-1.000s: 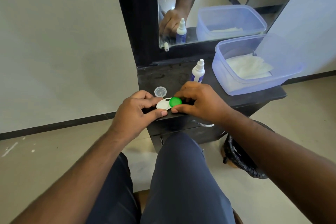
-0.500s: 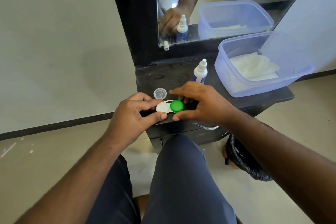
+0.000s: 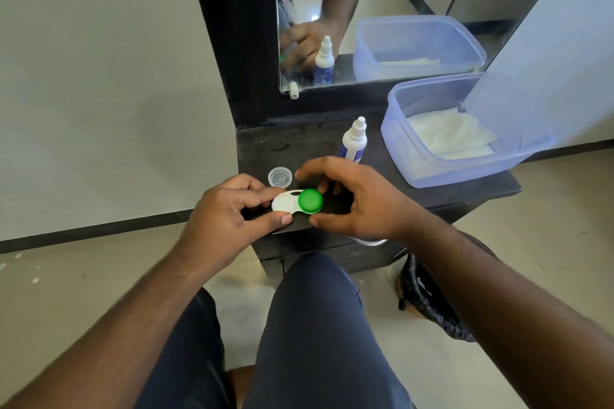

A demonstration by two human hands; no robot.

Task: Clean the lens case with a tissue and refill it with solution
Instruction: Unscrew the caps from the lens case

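The lens case (image 3: 284, 203) is white, with a green cap (image 3: 310, 200) on its right well, and it hovers over the front edge of the black table (image 3: 292, 146). My left hand (image 3: 229, 212) pinches the white left side between thumb and fingers. My right hand (image 3: 355, 199) curls around the green cap, with thumb and a fingertip touching its rim and the index finger lifted. The white solution bottle (image 3: 354, 143) stands uncapped just behind my right hand. White tissues (image 3: 448, 136) lie in a clear blue box (image 3: 418, 173) at the right.
A small clear cap (image 3: 280, 177) lies on the table behind the case. A mirror (image 3: 365, 10) rises at the back of the table. A black-bagged bin (image 3: 428, 302) sits on the floor at the right, below the table. My knees are under the table's front edge.
My right hand has loosened over the green cap, the fingers spreading so the cap shows fully. The case and my left hand have stayed in place.
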